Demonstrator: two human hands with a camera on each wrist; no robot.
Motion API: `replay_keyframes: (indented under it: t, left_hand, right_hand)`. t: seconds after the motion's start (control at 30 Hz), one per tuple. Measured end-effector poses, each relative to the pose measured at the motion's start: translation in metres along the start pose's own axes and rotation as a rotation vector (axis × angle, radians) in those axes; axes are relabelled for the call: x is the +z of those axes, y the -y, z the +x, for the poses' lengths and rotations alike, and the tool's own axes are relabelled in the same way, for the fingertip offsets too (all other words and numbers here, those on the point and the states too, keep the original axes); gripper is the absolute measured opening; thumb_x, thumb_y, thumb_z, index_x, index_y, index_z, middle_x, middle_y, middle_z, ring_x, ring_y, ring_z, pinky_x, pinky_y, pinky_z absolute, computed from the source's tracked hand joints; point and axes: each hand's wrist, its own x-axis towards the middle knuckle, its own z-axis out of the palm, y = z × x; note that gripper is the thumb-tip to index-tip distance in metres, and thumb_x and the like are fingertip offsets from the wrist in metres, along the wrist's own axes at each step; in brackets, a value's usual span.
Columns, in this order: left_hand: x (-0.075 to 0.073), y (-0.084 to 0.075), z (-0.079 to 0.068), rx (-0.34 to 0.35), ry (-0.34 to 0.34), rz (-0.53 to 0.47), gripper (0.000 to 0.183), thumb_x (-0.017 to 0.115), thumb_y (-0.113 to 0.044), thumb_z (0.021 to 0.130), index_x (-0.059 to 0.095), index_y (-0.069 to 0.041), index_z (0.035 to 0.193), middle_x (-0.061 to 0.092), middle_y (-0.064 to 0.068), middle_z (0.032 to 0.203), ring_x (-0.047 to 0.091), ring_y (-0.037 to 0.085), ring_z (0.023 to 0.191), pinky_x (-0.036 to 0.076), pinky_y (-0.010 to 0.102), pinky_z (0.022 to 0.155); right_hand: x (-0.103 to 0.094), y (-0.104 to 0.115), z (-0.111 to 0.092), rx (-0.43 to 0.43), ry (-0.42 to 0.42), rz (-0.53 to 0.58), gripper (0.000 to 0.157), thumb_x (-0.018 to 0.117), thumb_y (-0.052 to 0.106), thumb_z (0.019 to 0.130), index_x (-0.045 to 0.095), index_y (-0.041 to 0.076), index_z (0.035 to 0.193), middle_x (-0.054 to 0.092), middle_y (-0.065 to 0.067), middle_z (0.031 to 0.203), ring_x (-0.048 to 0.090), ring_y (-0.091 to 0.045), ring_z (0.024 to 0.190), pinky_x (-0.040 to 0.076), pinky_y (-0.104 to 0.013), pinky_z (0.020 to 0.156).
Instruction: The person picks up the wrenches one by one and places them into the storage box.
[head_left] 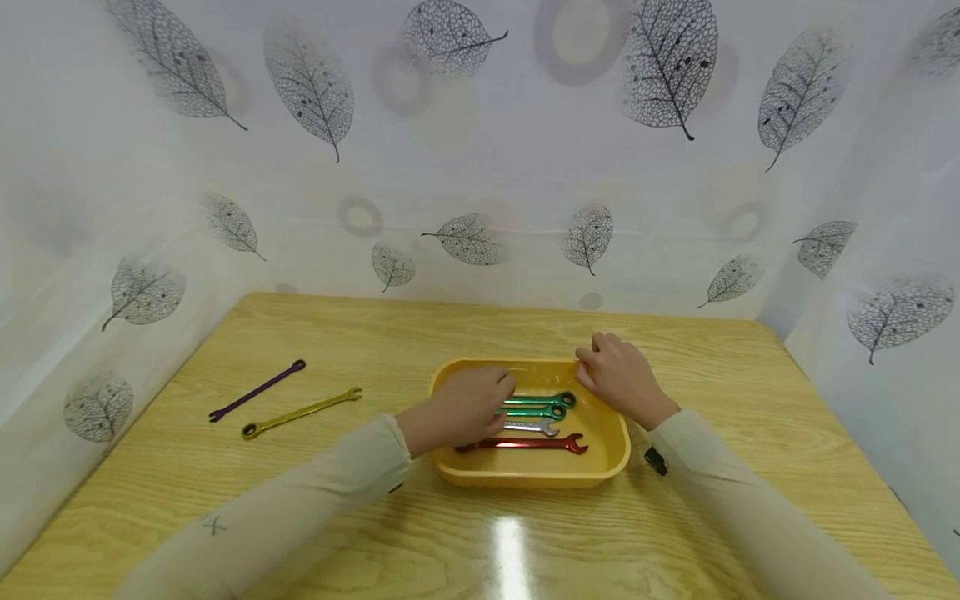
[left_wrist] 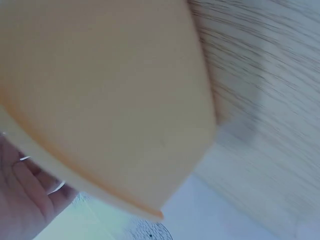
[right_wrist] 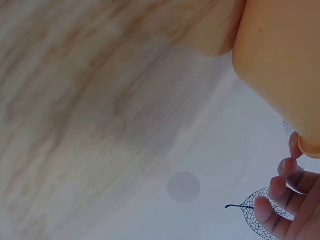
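Note:
A yellow plastic tray (head_left: 517, 481) holds several combination wrenches. Two green wrenches (head_left: 536, 412), a silver wrench (head_left: 528, 427) and a red wrench (head_left: 525, 443) lie side by side in it, their open or ring ends to the right. My left hand (head_left: 467, 404) reaches into the tray's left part with bent fingers, covering the left ends of the green and silver wrenches; I cannot tell whether it grips one. At the far right corner, my right hand (head_left: 618, 377) pinches the tray's rim. The right wrist view shows its fingers (right_wrist: 280, 215) beside the tray wall (right_wrist: 280, 60).
Left of the tray, a purple wrench (head_left: 258, 390) and a yellow wrench (head_left: 303, 412) lie apart on the wooden table (head_left: 360, 333). A small black object (head_left: 656, 461) sits by the right wrist. Leaf-patterned curtains (head_left: 300, 242) enclose the back and sides.

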Motion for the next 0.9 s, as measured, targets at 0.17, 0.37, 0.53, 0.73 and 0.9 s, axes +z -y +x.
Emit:
replay_keyframes:
  t: [0.17, 0.37, 0.53, 0.73, 0.9]
  left_hand:
    - [0.0, 0.009, -0.009, 0.022, -0.087, 0.081, 0.018, 0.062, -0.025, 0.084, 0.057, -0.011, 0.095, 0.056, 0.0, 0.087, 0.053, 0.012, 0.073, 0.048, 0.027, 0.066]
    - [-0.007, 0.017, -0.02, 0.025, -0.161, 0.18, 0.022, 0.061, -0.027, 0.085, 0.058, -0.011, 0.1, 0.058, 0.003, 0.094, 0.056, 0.017, 0.082, 0.049, 0.031, 0.072]
    - [-0.013, 0.026, -0.029, 0.029, -0.24, 0.207, 0.024, 0.065, -0.025, 0.082, 0.058, -0.009, 0.099, 0.059, 0.005, 0.094, 0.057, 0.019, 0.083, 0.051, 0.032, 0.075]
    - [-0.015, 0.042, -0.042, 0.001, -0.27, 0.237, 0.026, 0.069, -0.025, 0.08, 0.058, -0.009, 0.098, 0.06, 0.005, 0.094, 0.06, 0.02, 0.085, 0.052, 0.033, 0.076]
    - [-0.016, 0.054, -0.058, -0.055, -0.284, 0.244, 0.024, 0.068, -0.023, 0.079, 0.059, -0.009, 0.096, 0.06, 0.006, 0.093, 0.06, 0.022, 0.085, 0.051, 0.036, 0.076]
  right_hand:
    - [-0.001, 0.0, 0.0, 0.005, 0.002, -0.007, 0.008, 0.059, 0.013, 0.083, 0.061, 0.009, 0.077, 0.038, -0.006, 0.066, 0.031, -0.016, 0.055, 0.026, -0.023, 0.048]
    - [-0.001, 0.0, -0.001, 0.01, 0.017, 0.001, 0.009, 0.058, 0.014, 0.084, 0.062, 0.009, 0.078, 0.039, -0.006, 0.066, 0.033, -0.017, 0.056, 0.028, -0.024, 0.047]
    - [-0.002, 0.0, -0.001, 0.012, 0.028, 0.01, 0.011, 0.056, 0.015, 0.086, 0.062, 0.009, 0.078, 0.039, -0.006, 0.066, 0.033, -0.017, 0.056, 0.028, -0.024, 0.047]
    - [-0.001, 0.0, -0.001, 0.006, 0.025, 0.005, 0.012, 0.056, 0.015, 0.086, 0.063, 0.009, 0.079, 0.039, -0.006, 0.066, 0.033, -0.017, 0.056, 0.027, -0.024, 0.048]
    - [-0.001, 0.0, 0.0, 0.003, 0.022, 0.003, 0.011, 0.056, 0.014, 0.086, 0.063, 0.009, 0.079, 0.04, -0.006, 0.066, 0.033, -0.017, 0.056, 0.027, -0.024, 0.048]
